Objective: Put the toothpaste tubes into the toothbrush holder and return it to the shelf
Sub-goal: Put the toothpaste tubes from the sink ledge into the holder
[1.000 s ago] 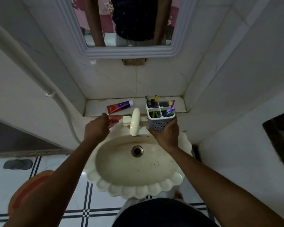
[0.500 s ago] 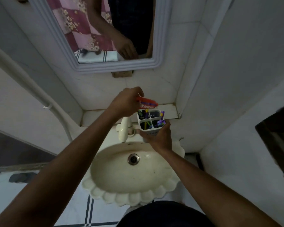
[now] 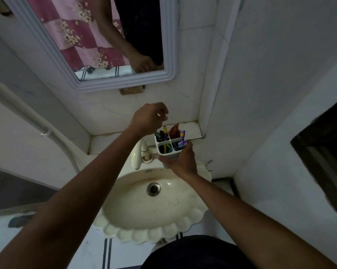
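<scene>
Red toothpaste tube upright in far-right compartment of white toothbrush holder, w/ brushes. Right hand grips holder from below, above sink, near shelf. Left hand above it, fingers loosely curled, empty.

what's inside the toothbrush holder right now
The toothbrush holder, held by the right hand, has four compartments holding toothbrushes; a red toothpaste tube stands in the far right one. Their lower ends are hidden.
</scene>
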`<act>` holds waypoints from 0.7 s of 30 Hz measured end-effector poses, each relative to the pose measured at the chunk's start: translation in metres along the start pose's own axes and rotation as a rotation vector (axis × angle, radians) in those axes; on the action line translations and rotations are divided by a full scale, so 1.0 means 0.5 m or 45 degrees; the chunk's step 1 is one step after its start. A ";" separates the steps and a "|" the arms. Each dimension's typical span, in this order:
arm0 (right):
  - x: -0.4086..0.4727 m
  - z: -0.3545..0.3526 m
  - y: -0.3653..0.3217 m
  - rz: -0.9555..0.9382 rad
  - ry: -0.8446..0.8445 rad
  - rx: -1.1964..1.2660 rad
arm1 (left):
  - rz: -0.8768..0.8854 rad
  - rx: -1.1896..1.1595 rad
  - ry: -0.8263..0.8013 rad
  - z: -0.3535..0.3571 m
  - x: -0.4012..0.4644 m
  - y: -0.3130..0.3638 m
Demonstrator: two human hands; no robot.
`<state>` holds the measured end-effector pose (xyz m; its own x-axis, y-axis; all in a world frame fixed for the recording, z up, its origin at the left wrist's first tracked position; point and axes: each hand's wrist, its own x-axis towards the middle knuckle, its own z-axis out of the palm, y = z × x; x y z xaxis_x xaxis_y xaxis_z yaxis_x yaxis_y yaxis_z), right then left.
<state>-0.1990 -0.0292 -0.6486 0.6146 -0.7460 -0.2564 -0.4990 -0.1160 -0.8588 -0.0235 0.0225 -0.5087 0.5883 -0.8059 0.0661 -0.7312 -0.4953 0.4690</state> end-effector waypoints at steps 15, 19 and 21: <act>0.024 0.016 -0.003 -0.063 0.018 0.141 | -0.632 -0.400 0.305 0.075 -0.124 -0.333; 0.035 0.026 -0.011 -0.073 0.042 0.146 | -0.677 -0.282 0.175 0.108 -0.120 -0.392; 0.039 0.030 -0.011 -0.070 0.056 0.141 | -0.656 -0.158 0.099 0.116 -0.108 -0.413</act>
<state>-0.1752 -0.0335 -0.6557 0.6107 -0.7688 -0.1899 -0.3935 -0.0864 -0.9153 0.0756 0.1494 -0.6603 0.8877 -0.4396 -0.1371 -0.2972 -0.7744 0.5585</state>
